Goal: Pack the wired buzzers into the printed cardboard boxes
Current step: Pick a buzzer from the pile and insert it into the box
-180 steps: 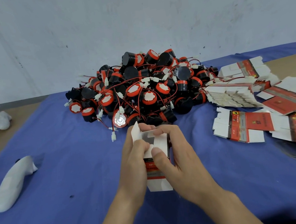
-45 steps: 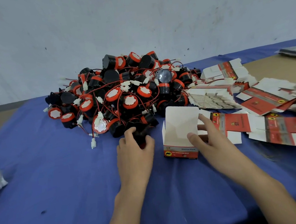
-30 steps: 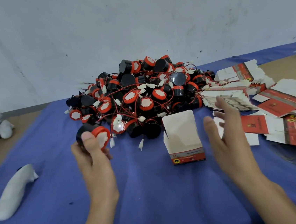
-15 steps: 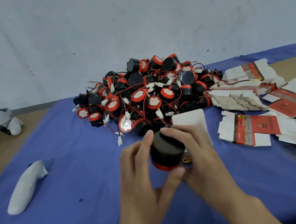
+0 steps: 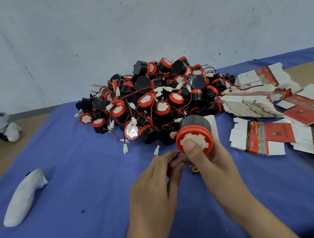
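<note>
1. The right hand [image 5: 212, 164] grips 1 black cylindrical plastic buzzer with a red rim and white face [image 5: 194, 123], held up above the blue cloth-covered table [image 5: 78, 185]. The thumb presses on the white face, which is turned toward the camera, and the fingers curl round behind the body.
2. The left hand [image 5: 154, 179] is just beside it, its fingertips drawn together and pinching the buzzer's thin wire [image 5: 177, 153].
3. The opened printed cardboard box [image 5: 212, 121] stands right behind the buzzer, mostly hidden by the right hand.
4. The heap of black and red wired buzzers [image 5: 156, 99] lies farther back on the cloth.
5. Flat red and white box blanks [image 5: 260, 137] lie at the right.
6. A white elongated object [image 5: 23, 197] lies at the left.
</note>
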Motion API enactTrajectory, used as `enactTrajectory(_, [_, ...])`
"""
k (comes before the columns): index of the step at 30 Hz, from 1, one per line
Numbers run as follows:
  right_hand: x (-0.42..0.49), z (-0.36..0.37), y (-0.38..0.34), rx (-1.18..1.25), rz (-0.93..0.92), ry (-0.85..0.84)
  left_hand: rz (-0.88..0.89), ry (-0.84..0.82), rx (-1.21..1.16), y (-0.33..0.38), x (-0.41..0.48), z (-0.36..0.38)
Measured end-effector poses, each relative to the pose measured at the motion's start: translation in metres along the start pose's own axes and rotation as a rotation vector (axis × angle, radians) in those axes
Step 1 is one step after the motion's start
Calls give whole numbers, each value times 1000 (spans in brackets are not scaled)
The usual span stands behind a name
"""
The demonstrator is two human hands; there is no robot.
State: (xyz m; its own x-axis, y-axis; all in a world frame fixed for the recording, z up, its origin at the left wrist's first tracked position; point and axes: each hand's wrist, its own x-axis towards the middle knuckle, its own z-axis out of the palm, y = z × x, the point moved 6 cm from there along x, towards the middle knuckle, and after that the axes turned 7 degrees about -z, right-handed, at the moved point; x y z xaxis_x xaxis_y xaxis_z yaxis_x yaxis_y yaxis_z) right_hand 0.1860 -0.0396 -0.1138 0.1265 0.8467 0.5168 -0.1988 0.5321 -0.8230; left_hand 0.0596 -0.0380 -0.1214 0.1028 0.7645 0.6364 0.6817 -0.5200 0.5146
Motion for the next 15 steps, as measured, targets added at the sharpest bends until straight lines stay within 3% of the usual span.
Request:
enactTrajectory(9, [7,-20,2,-97,-21,55,181,25,100,5,0,-1])
enactTrajectory(15, [4,-18,7,-290,4,-64,158,50,111,-4,2,-10])
